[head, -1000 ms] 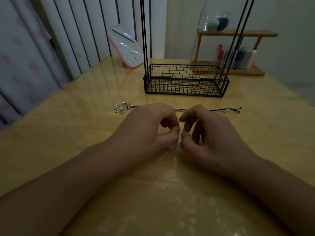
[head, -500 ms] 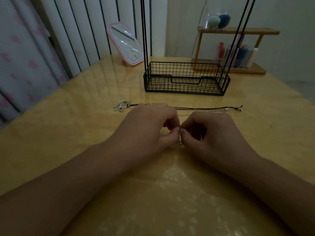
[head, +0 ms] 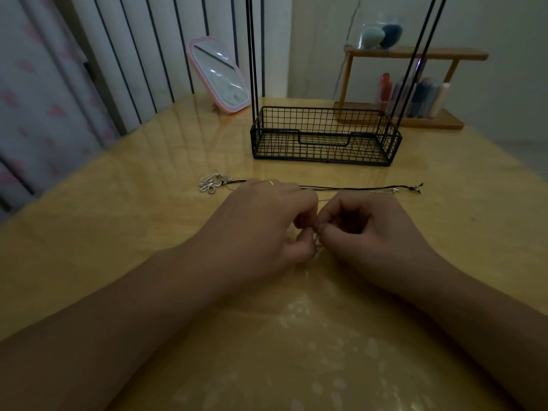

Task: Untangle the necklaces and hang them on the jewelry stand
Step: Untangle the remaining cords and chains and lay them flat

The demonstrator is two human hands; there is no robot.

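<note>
Untangling is in hand: left hand (head: 261, 223) and right hand (head: 367, 229) each pinch a fine chain (head: 316, 241) (barely visible) mid-worktop. Black-cord necklace (head: 355, 188) lies beyond, near the jewelry stand (head: 326, 137). Next: gently tease strands apart.

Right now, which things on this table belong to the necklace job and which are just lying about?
Part of the job:
left hand and right hand, pinching a thin chain between them
black cord necklace with silver pendant
wire jewelry stand

Just lying about:
pink mirror
wooden shelf with bottles and sponges
</note>
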